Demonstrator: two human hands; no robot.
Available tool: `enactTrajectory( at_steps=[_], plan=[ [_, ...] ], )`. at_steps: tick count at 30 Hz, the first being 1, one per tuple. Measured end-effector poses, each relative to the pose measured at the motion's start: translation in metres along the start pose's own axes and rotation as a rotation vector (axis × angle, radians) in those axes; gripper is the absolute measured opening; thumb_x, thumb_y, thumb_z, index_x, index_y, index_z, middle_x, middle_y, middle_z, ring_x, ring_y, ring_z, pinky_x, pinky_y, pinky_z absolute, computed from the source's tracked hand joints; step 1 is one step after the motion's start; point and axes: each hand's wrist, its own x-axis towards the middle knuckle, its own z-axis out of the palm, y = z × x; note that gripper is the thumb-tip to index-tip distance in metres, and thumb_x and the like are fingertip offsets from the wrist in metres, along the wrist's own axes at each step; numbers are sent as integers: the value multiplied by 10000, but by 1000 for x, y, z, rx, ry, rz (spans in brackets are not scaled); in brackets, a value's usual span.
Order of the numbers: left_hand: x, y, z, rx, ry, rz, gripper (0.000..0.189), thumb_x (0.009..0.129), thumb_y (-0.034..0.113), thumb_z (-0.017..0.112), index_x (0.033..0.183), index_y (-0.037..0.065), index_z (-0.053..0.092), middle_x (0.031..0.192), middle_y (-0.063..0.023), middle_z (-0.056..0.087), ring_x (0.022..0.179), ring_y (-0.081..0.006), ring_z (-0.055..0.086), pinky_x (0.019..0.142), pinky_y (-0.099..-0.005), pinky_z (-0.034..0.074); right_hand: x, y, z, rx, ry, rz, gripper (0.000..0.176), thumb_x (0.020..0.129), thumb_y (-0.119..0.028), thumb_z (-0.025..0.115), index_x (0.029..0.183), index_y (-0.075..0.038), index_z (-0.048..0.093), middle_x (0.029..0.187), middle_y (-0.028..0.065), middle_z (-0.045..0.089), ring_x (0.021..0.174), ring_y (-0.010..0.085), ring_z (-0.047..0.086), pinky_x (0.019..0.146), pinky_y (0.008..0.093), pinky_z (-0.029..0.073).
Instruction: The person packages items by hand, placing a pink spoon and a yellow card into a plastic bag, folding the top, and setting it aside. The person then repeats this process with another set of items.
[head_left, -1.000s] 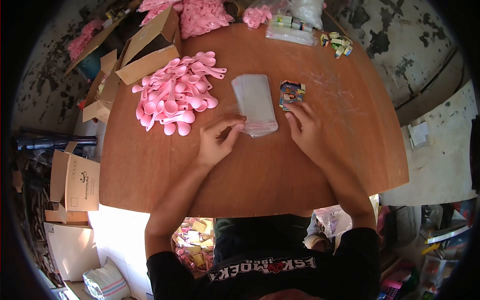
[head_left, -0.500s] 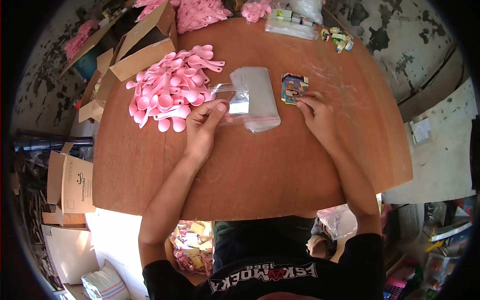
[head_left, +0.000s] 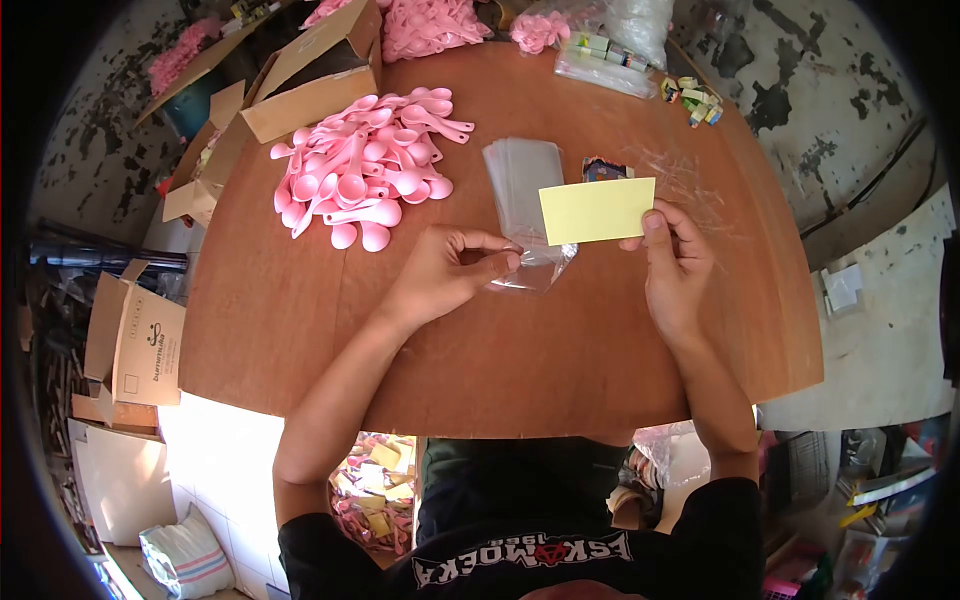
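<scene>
Lifted off the pile of printed cards [head_left: 604, 168] since the earlier frame, the right hand [head_left: 676, 268] is now raised over the table [head_left: 500, 350] with a yellow card [head_left: 597, 210] in it, and the left hand [head_left: 448, 272] has been drawn back toward the body with a clear bag [head_left: 535, 272].

The yellow card is pinched at its right end between thumb and fingertips, closed tightly on that edge; nothing else is held by this hand. The card's long axis is set roughly left to right, slightly tilted, with its free left end pointed toward the left hand and carried above the stack of clear bags [head_left: 520, 175].

The clear bag is gripped at its near-left corner by the left thumb and forefinger, closed on the film; whether its mouth is parted cannot be told. The bag is found just below and slightly left of the card's free end, near it but not seen to touch it. The left hand is the nearer to the bag, the right to the card.

A heap of pink spoons [head_left: 365, 175] is spread to the left, beside a cardboard box [head_left: 310, 75].
</scene>
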Motion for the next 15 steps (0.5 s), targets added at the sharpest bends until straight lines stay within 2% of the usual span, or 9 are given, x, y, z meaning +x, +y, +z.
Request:
enactTrajectory(
  at_steps=[3, 5, 9, 12, 14, 15],
  plan=[
    [-1, -2, 4, 33, -51, 29, 207, 894, 98, 673, 1046, -41, 697, 870, -62, 709, 744, -80, 633, 651, -239, 522, -1, 4, 1, -58, -31, -24, 186, 947, -93, 600, 1075, 37, 639, 909, 61, 656, 721, 103, 614, 647, 228, 496],
    [-2, 3, 5, 3, -43, 1, 213, 899, 111, 669, 1045, -42, 696, 861, -68, 708, 737, -78, 630, 647, -239, 521, -1, 9, 0, -65, -131, 75, 179, 929, -94, 629, 1053, 33, 652, 905, 63, 665, 703, 99, 616, 624, 223, 498],
    [-3, 2, 4, 56, -64, -28, 220, 908, 126, 661, 1044, -43, 696, 867, -75, 708, 743, -75, 625, 647, -243, 520, -5, 6, 3, -125, -182, 141, 160, 909, -88, 658, 1031, 15, 669, 905, 60, 676, 685, 95, 618, 609, 217, 499],
    [-4, 0, 9, -56, -119, -83, 235, 910, 144, 664, 1049, -44, 694, 884, -79, 710, 766, -69, 623, 654, -243, 517, -11, 7, 7, -37, -225, 121, 125, 893, -71, 672, 991, 6, 679, 895, 53, 682, 699, 95, 613, 637, 226, 497],
    [-5, 1, 12, 18, -105, 26, 249, 907, 156, 672, 1061, -39, 691, 906, -76, 711, 795, -67, 618, 673, -252, 517, -12, 4, 10, -204, -338, -35, 109, 870, -48, 687, 964, 4, 675, 888, 62, 677, 736, 112, 614, 670, 245, 493],
    [-6, 3, 14, 18, -104, 26, 249, 907, 156, 672, 1061, -39, 691, 906, -76, 711, 795, -67, 618, 673, -252, 517, -12, 0, 12, -203, -338, -36, 109, 870, -48, 687, 964, 4, 675, 888, 62, 677, 736, 112, 614, 670, 245, 493]
  ],
)
